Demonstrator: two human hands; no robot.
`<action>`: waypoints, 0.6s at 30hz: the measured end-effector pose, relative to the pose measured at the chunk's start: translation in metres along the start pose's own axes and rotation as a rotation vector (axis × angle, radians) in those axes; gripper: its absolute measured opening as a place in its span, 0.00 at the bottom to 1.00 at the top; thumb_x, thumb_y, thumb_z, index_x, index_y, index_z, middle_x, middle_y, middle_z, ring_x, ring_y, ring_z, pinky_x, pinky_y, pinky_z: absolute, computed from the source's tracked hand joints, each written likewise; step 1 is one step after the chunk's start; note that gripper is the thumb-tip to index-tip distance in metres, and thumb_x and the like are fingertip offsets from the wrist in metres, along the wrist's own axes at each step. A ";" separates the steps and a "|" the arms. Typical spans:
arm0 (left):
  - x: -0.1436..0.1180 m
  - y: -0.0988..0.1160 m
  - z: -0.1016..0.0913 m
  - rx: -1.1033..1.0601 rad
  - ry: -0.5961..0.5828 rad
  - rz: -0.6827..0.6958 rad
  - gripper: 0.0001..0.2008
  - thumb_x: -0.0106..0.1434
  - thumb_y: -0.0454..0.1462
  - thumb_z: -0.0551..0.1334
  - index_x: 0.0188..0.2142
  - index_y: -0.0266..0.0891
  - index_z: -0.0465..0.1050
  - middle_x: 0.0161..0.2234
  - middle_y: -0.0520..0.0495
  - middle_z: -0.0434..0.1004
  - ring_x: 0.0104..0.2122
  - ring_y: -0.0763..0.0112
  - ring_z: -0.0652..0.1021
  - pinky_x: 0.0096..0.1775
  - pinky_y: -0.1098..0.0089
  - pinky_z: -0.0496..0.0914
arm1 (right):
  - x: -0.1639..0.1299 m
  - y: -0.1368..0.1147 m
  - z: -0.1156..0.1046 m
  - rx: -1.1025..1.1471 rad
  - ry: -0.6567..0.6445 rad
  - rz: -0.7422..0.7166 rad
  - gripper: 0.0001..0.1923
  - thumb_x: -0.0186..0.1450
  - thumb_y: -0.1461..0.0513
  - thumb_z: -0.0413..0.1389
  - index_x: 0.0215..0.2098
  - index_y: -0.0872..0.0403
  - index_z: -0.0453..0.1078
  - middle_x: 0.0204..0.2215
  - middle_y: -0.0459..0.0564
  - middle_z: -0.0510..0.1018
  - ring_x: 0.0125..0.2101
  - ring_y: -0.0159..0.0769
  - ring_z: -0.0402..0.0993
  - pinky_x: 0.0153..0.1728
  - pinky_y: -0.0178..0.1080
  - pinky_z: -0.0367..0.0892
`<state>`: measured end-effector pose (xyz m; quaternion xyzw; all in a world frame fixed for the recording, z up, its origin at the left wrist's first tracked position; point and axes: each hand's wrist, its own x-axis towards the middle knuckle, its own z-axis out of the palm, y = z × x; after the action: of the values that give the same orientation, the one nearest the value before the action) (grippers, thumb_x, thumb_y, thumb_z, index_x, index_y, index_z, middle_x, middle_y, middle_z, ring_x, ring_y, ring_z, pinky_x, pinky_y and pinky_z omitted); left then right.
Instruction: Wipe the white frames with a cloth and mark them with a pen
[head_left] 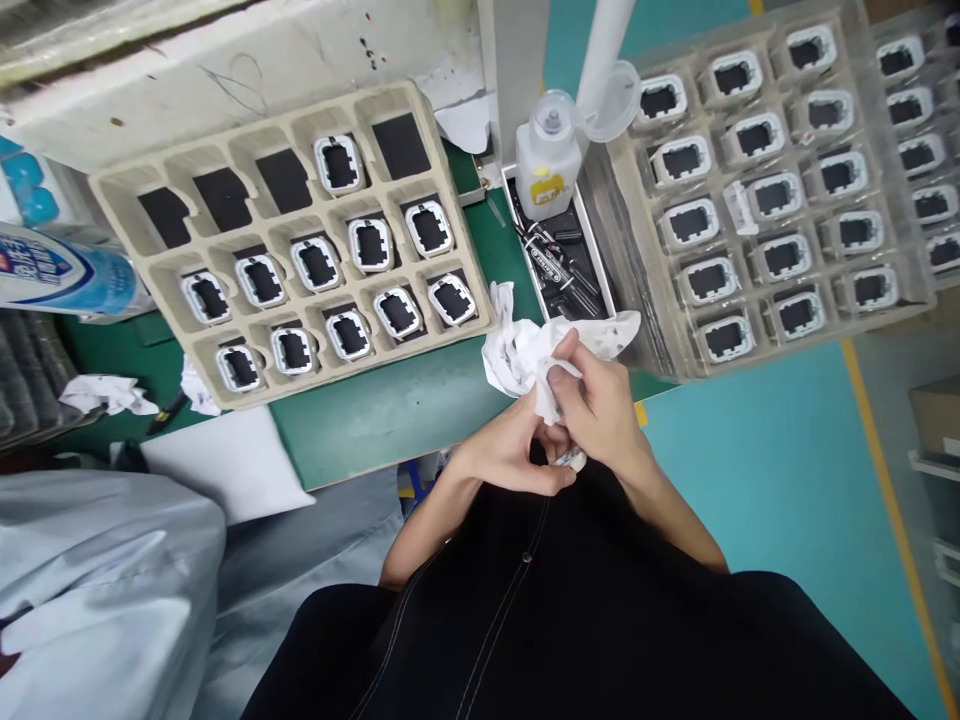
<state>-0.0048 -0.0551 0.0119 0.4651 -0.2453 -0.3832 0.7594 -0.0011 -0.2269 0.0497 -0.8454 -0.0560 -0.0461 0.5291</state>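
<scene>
My right hand (604,405) is closed on a crumpled white wiping cloth (525,355), which has dark specks and spreads out beyond the fingers. Just below and to the left, my left hand (510,450) curls round a small white part (574,459). Only an edge of that part shows between thumb and fingers, so its full shape is hidden. Both hands touch or nearly touch each other, close to my body at the front of the green table (375,415). Ahead to the left, a pulp tray (469,235) bears several white frames (350,333) with dark openings.
On the right, stacked clear plastic trays (810,345) hold more white frames. A white squeeze bottle (547,165) stands in a box of black tools (559,265). Leftward are a blue-and-white can (67,275), crumpled cloth (109,393) and another person's grey-blue clothing (105,580).
</scene>
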 end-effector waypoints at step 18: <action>-0.001 0.005 -0.002 -0.026 0.041 -0.080 0.51 0.53 0.27 0.74 0.75 0.42 0.63 0.33 0.53 0.80 0.26 0.71 0.82 0.28 0.75 0.78 | 0.002 0.005 0.004 0.198 -0.008 -0.091 0.29 0.83 0.51 0.53 0.24 0.49 0.61 0.15 0.38 0.64 0.17 0.29 0.60 0.25 0.39 0.57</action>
<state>-0.0023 -0.0519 0.0156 0.4724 -0.2057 -0.4070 0.7542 0.0017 -0.2253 0.0439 -0.7858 -0.1008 -0.0611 0.6072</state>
